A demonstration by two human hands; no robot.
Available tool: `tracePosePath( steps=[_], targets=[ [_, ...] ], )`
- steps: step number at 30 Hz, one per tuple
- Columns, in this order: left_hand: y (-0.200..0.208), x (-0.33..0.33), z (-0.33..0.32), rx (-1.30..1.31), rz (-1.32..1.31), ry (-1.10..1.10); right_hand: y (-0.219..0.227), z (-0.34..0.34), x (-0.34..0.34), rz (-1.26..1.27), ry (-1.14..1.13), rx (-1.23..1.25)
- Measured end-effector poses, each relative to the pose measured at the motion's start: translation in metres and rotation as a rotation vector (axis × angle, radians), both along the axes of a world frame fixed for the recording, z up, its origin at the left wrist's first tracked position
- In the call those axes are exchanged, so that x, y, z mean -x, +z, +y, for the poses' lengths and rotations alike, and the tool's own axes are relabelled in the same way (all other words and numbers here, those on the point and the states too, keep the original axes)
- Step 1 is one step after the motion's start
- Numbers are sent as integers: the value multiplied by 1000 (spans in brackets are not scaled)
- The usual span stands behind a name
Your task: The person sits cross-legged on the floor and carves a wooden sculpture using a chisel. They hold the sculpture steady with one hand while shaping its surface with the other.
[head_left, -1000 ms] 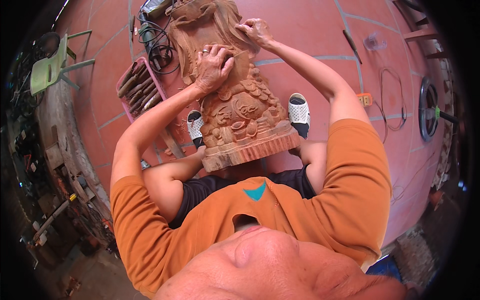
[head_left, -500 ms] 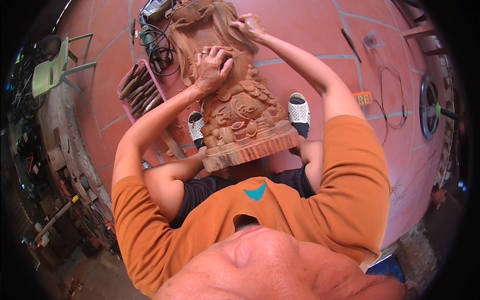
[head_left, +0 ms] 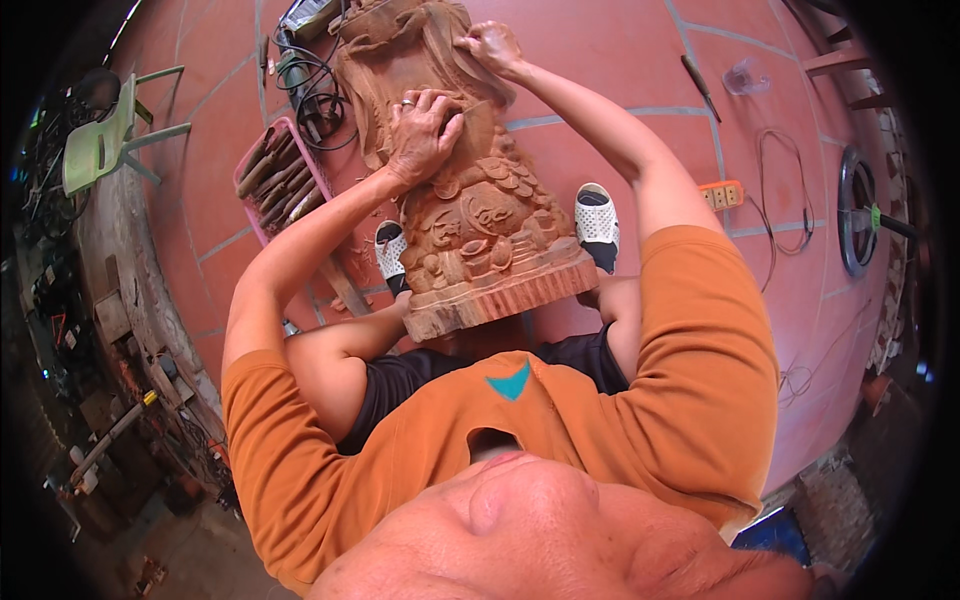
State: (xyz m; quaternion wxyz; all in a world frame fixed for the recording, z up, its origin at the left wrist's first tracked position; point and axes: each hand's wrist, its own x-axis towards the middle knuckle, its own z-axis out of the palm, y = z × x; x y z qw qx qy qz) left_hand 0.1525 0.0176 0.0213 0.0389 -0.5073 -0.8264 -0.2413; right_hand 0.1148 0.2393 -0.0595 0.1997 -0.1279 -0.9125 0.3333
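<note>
A reddish-brown wood carving (head_left: 480,215) stretches away from me between my legs, its grooved base nearest me and its far end cut off by the upper edge. Folds of carved cloth, round coin-like shapes and small bowls cover its surface. My left hand (head_left: 425,135), with a ring on one finger, rests palm down across the middle of the carving, fingers laid over the wood. Against the right edge of the carved folds, my right hand (head_left: 492,47) is closed with bent fingers; whatever it may hold is hidden.
Left of the carving, a pink basket (head_left: 322,172) holds several wooden-handled tools. Beyond it lies a corded power tool (head_left: 292,75). On the red tiles to the right are a thin dark tool (head_left: 700,85), a clear cup (head_left: 745,77) and an orange power socket (head_left: 722,194). A green chair (head_left: 100,140) stands far left.
My right hand has shifted slightly to the left and away from me along the carving's edge. My left hand stays at nearly the same spot on the wood.
</note>
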Motion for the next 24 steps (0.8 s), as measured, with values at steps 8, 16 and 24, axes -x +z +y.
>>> tracePosePath(
  steps=[8, 16, 24],
  targets=[
    [-8, 2, -2, -48, 28, 2, 3, 4, -67, -214, 13, 237],
    [0, 0, -2, 32, -5, 10, 1, -8, -9, -68, -71, 154],
    [-6, 3, -3, -29, 19, -6, 6, -6, -19, 38, 41, 81]
  ],
)
